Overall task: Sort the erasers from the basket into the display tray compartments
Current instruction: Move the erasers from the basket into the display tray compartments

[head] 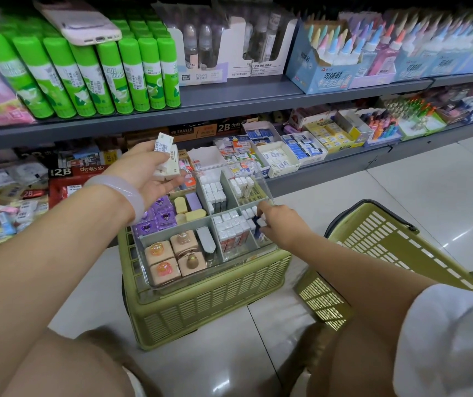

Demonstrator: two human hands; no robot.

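Note:
A clear display tray [264, 249] with grey dividers rests on an upturned green basket [206, 308]. Its compartments hold pink, purple, yellow and white erasers. My left hand [146, 173] is raised above the tray's far left and grips several white wrapped erasers [168, 159]. My right hand [279, 226] reaches into the tray's near right compartment and pinches a white eraser [261, 222] beside rows of upright white erasers [234, 227]. A second green basket [395, 253] lies tilted on the floor to the right.
Grey shop shelves [229, 101] stand behind, stocked with green glue sticks [100, 73], glue bottles and boxes of erasers [301, 147]. A phone [77, 20] lies on top of the glue sticks. My knees are at the bottom edge over a white tiled floor [444, 179].

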